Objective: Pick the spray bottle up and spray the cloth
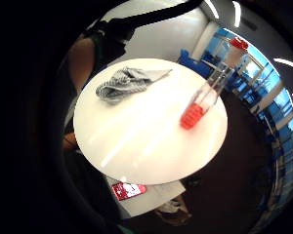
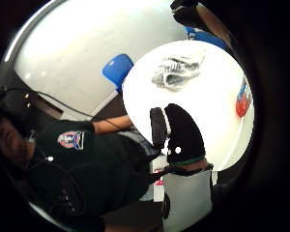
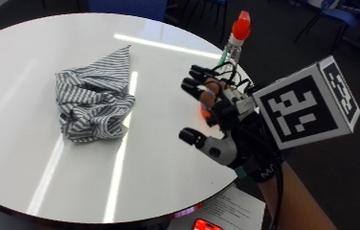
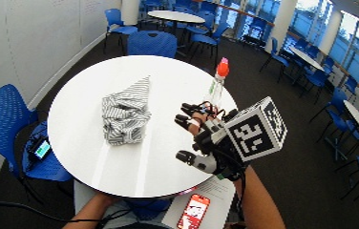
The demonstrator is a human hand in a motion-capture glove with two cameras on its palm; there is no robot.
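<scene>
The fingers (image 3: 196, 81) of the gloved right hand (image 3: 221, 117) are spread and nearly straight, holding nothing, with the thumb (image 3: 196, 139) set apart from them. The hand hovers above the round white table (image 3: 39, 57), over its edge on the side where the bottle (image 3: 234, 40) stands. The bottle is upright at that edge, clear with a red cap; the outside view shows only its upper part past the fingertips, while the little finger side palm view shows red in its base (image 1: 193, 116). Whether the fingers touch it I cannot tell; they are not wrapped round it. The cloth (image 3: 94, 103), striped grey and white, lies crumpled near the middle of the table, well apart from the bottle and the hand. A phone (image 4: 193, 211) with a red screen lies on paper below the table's near edge, beside the person's forearm.
</scene>
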